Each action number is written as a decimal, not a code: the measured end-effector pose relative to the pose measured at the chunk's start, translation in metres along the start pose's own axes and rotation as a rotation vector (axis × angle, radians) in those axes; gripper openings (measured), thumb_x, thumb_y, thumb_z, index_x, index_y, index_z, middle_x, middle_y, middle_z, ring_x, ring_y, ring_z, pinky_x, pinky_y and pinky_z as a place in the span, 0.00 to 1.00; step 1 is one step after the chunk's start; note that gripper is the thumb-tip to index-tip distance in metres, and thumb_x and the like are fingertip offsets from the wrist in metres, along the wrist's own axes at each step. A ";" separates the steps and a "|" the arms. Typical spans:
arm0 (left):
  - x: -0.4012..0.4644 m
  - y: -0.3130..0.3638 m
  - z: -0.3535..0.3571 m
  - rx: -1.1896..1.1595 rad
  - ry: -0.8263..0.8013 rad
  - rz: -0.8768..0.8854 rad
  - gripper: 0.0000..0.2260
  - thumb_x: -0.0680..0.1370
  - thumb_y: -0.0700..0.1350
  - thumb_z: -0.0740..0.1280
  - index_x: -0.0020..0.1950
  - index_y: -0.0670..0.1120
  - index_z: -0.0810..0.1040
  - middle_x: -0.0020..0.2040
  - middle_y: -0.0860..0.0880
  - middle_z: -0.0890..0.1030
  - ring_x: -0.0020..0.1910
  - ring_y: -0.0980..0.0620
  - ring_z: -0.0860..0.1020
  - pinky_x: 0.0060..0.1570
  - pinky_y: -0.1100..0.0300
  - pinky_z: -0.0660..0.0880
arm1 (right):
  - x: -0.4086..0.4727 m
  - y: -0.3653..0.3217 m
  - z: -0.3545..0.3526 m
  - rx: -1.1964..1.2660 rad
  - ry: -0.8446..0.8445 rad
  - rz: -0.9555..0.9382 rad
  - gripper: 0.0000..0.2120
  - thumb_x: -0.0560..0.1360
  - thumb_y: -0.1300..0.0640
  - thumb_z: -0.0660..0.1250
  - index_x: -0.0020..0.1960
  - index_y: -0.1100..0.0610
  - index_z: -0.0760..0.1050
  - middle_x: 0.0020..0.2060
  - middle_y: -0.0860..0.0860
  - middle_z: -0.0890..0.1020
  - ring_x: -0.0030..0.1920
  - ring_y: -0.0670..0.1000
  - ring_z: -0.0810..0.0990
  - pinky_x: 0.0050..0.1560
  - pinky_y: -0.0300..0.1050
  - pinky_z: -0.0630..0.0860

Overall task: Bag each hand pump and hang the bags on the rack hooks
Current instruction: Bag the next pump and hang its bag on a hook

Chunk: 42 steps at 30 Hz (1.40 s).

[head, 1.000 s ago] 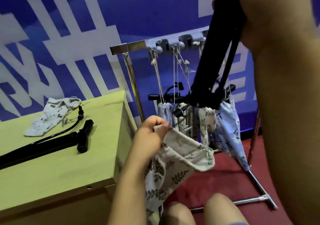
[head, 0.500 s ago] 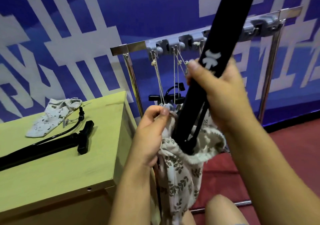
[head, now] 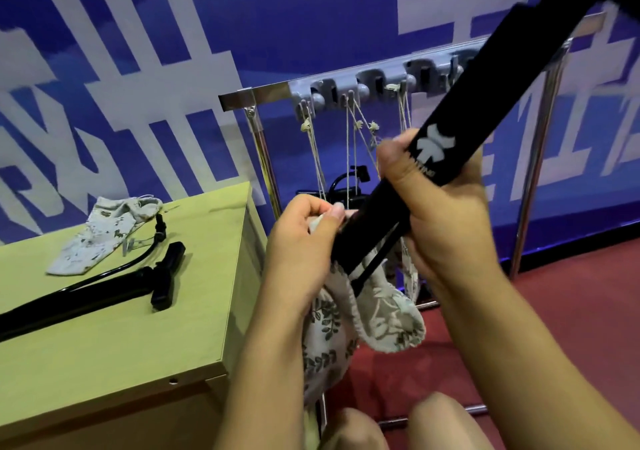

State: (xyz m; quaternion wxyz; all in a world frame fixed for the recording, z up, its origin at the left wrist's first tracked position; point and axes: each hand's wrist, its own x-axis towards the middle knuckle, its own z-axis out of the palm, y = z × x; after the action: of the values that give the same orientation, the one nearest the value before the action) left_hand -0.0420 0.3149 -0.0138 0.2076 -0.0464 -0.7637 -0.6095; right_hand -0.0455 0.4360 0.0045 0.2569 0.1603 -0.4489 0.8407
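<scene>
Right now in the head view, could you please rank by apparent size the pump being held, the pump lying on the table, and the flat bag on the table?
1. Held pump, though nearness inflates it.
2. Table pump, partly cut off by the frame edge.
3. Flat bag, clearly smallest.

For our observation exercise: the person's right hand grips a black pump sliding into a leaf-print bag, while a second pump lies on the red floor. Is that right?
One detail is wrong. The right hand does grip the black pump entering the leaf-print bag, but the second pump lies on the yellow-green table, not the floor, as the head view shows.
</scene>
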 end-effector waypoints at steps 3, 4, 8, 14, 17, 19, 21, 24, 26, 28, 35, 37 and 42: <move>0.003 0.009 0.003 -0.053 -0.022 0.032 0.09 0.70 0.55 0.68 0.37 0.51 0.75 0.40 0.37 0.81 0.38 0.42 0.78 0.44 0.39 0.76 | -0.019 0.019 -0.001 -0.107 -0.021 0.104 0.22 0.64 0.53 0.75 0.53 0.59 0.74 0.43 0.44 0.84 0.45 0.45 0.82 0.53 0.51 0.78; 0.003 0.012 0.005 -0.056 -0.038 0.051 0.09 0.71 0.55 0.68 0.38 0.51 0.74 0.41 0.35 0.80 0.37 0.40 0.78 0.42 0.40 0.76 | -0.022 0.023 0.000 -0.158 -0.026 0.137 0.25 0.64 0.49 0.74 0.57 0.58 0.74 0.48 0.46 0.84 0.48 0.45 0.83 0.57 0.52 0.77; 0.001 0.020 0.008 -0.098 -0.062 0.132 0.07 0.74 0.47 0.70 0.38 0.50 0.76 0.37 0.42 0.81 0.35 0.47 0.77 0.36 0.49 0.73 | -0.017 0.026 -0.001 -0.425 0.003 0.190 0.43 0.60 0.29 0.67 0.70 0.48 0.65 0.52 0.45 0.82 0.51 0.39 0.81 0.56 0.44 0.78; -0.002 0.001 -0.004 0.473 0.050 0.333 0.13 0.68 0.42 0.75 0.47 0.54 0.76 0.48 0.55 0.75 0.48 0.58 0.74 0.49 0.66 0.70 | -0.003 0.029 -0.008 -0.547 0.057 0.176 0.36 0.71 0.42 0.68 0.72 0.48 0.55 0.55 0.43 0.78 0.45 0.34 0.77 0.51 0.22 0.69; -0.022 -0.027 0.000 0.624 0.204 0.198 0.22 0.65 0.46 0.76 0.54 0.51 0.69 0.53 0.53 0.67 0.57 0.51 0.68 0.58 0.58 0.67 | 0.003 0.034 -0.009 -0.474 0.139 0.149 0.43 0.69 0.38 0.68 0.76 0.47 0.49 0.68 0.47 0.72 0.65 0.47 0.73 0.68 0.48 0.68; -0.037 -0.040 0.006 0.549 0.271 0.158 0.20 0.67 0.49 0.75 0.50 0.51 0.66 0.50 0.52 0.69 0.53 0.48 0.70 0.56 0.54 0.70 | 0.006 0.034 -0.006 -0.446 0.187 0.114 0.40 0.70 0.41 0.68 0.75 0.46 0.51 0.64 0.42 0.73 0.64 0.46 0.73 0.68 0.50 0.67; -0.045 -0.046 0.012 0.515 0.184 0.105 0.15 0.70 0.52 0.72 0.49 0.51 0.68 0.47 0.50 0.74 0.50 0.47 0.74 0.50 0.54 0.73 | 0.007 0.038 -0.006 -0.453 0.229 0.093 0.39 0.70 0.40 0.68 0.74 0.46 0.52 0.65 0.43 0.73 0.65 0.47 0.72 0.69 0.51 0.66; -0.044 -0.051 0.022 0.569 -0.137 -0.090 0.10 0.76 0.51 0.67 0.54 0.48 0.77 0.44 0.49 0.81 0.48 0.49 0.79 0.39 0.71 0.70 | 0.003 0.042 -0.003 -0.471 0.250 0.091 0.45 0.65 0.32 0.66 0.75 0.44 0.51 0.71 0.47 0.68 0.69 0.48 0.69 0.70 0.52 0.65; -0.038 -0.051 0.027 0.365 -0.141 -0.172 0.05 0.78 0.42 0.65 0.50 0.44 0.80 0.45 0.45 0.83 0.51 0.47 0.80 0.42 0.77 0.68 | 0.000 0.046 -0.004 -0.488 0.237 0.095 0.45 0.63 0.31 0.65 0.74 0.42 0.50 0.72 0.47 0.67 0.69 0.48 0.68 0.70 0.51 0.65; -0.031 -0.043 0.028 0.129 -0.100 -0.196 0.06 0.78 0.41 0.66 0.45 0.48 0.82 0.46 0.46 0.84 0.53 0.47 0.81 0.51 0.64 0.75 | -0.004 0.050 -0.004 -0.537 0.201 0.110 0.43 0.62 0.31 0.65 0.72 0.39 0.52 0.70 0.49 0.69 0.68 0.49 0.70 0.69 0.51 0.66; -0.014 -0.014 0.022 -0.362 -0.010 -0.226 0.08 0.62 0.54 0.72 0.40 0.57 0.85 0.42 0.50 0.86 0.47 0.49 0.84 0.55 0.46 0.78 | -0.008 0.045 -0.013 -0.488 -0.059 0.230 0.21 0.61 0.35 0.73 0.49 0.43 0.74 0.46 0.44 0.84 0.50 0.43 0.82 0.51 0.41 0.77; -0.012 -0.017 0.018 -0.415 0.003 -0.200 0.10 0.60 0.52 0.72 0.40 0.55 0.86 0.41 0.49 0.86 0.46 0.49 0.84 0.53 0.48 0.78 | -0.008 0.039 -0.015 -0.431 -0.115 0.246 0.09 0.66 0.50 0.75 0.43 0.48 0.76 0.35 0.38 0.84 0.40 0.36 0.82 0.42 0.32 0.75; -0.015 -0.018 0.006 -0.423 0.034 -0.242 0.04 0.70 0.44 0.71 0.39 0.50 0.85 0.40 0.47 0.86 0.43 0.49 0.84 0.48 0.52 0.78 | -0.009 0.034 -0.014 -0.451 -0.276 0.290 0.04 0.66 0.52 0.76 0.37 0.51 0.82 0.35 0.43 0.85 0.39 0.41 0.83 0.40 0.35 0.77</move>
State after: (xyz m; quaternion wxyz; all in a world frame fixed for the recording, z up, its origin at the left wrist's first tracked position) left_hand -0.0359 0.3191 -0.0372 0.1314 0.0132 -0.6156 -0.7769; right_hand -0.0585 0.4298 -0.0305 0.1000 0.1460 -0.6732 0.7180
